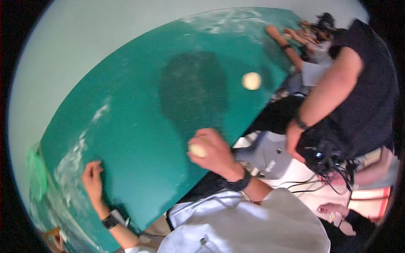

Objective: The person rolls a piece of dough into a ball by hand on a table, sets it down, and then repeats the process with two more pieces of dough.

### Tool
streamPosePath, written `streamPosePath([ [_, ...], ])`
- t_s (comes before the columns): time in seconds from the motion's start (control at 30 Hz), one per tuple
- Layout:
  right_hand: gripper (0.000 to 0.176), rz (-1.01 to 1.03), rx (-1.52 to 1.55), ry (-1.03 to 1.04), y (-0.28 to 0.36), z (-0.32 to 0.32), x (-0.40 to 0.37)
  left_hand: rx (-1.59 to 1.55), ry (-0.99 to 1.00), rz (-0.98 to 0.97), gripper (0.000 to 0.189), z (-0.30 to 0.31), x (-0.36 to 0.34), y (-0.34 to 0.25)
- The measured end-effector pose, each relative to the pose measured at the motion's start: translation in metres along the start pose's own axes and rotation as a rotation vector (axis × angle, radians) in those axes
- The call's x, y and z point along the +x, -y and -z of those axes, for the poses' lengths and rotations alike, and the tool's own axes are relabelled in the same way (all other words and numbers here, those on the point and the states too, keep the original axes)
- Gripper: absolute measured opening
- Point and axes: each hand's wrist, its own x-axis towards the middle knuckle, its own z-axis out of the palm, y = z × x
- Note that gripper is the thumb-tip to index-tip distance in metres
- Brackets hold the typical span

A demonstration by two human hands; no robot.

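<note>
My right hand (215,152) is closed around a pale, round ball that looks like dough (197,150), just over the near edge of the green table (139,139). Part of this ball is hidden by my fingers. On the left, my left hand (92,179) rests at the table surface near a streak of white powder, its fingers loosely curled and apart from the thumb, with nothing seen in it. A second pale dough ball (252,81) is on the table, farther off to the right of my right hand and apart from it.
White powder (225,21) dusts the table's far end and left side. A green plastic bag (37,173) hangs at the left edge. To my right sits a person in black (367,92), beside a device with cables (325,156). Other people's hands (291,36) are at the far end.
</note>
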Motion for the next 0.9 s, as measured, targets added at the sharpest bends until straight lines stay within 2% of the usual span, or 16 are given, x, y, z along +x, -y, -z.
streamPosePath([
  [0.13,0.036,0.041,0.069,-0.213,0.008,0.01,0.0,0.037,-0.041,0.039,0.019,-0.003,-0.002,-0.03],
  [0.17,0.036,0.052,0.06,-0.212,0.014,0.008,-0.002,0.018,-0.049,0.0,0.019,-0.006,-0.001,-0.022],
  [0.27,0.035,0.089,-0.068,-0.197,0.017,0.01,0.006,0.002,-0.073,-0.052,0.018,-0.006,-0.001,-0.017],
  [0.33,0.033,0.081,-0.162,0.039,0.004,0.01,-0.004,0.014,-0.071,-0.028,0.018,-0.006,-0.003,-0.023],
  [0.4,0.032,0.079,-0.064,0.033,0.001,0.01,-0.009,0.037,-0.075,-0.05,0.017,-0.006,-0.002,-0.024],
  [0.47,0.031,-0.029,0.05,-0.1,0.007,0.016,-0.013,0.071,-0.083,-0.017,0.017,-0.006,-0.002,-0.029],
  [0.5,0.029,0.016,-0.015,-0.197,0.009,0.018,-0.011,0.063,-0.077,0.002,0.017,-0.006,-0.003,-0.035],
  [0.53,0.029,0.016,-0.003,-0.188,0.018,0.02,-0.005,0.058,-0.064,0.02,0.017,-0.003,-0.004,-0.039],
  [0.6,0.026,0.063,-0.241,-0.088,0.035,0.023,0.013,0.045,-0.095,-0.025,0.017,-0.004,-0.004,-0.029],
  [0.63,0.028,0.14,-0.189,0.049,0.014,0.013,0.005,0.051,-0.083,-0.03,0.017,-0.004,-0.003,-0.028],
  [0.67,0.028,0.142,-0.194,0.045,0.0,0.004,-0.006,0.052,-0.072,-0.037,0.017,-0.006,-0.002,-0.028],
  [0.73,0.031,0.035,0.021,0.02,-0.006,-0.001,-0.014,0.05,-0.077,-0.029,0.017,-0.006,-0.002,-0.029],
  [0.77,0.031,0.033,0.018,0.017,-0.008,-0.003,-0.018,0.055,-0.072,-0.02,0.017,-0.006,-0.002,-0.029],
  [0.83,0.034,0.01,0.094,-0.154,-0.001,-0.005,-0.013,0.053,-0.068,-0.015,0.017,-0.006,-0.002,-0.028],
  [0.87,0.034,0.013,0.096,-0.154,0.004,-0.004,-0.007,0.057,-0.067,-0.006,0.018,-0.005,-0.002,-0.028],
  [0.9,0.033,0.053,0.02,-0.192,0.019,0.002,0.004,0.059,-0.069,-0.005,0.018,-0.005,-0.003,-0.027],
])
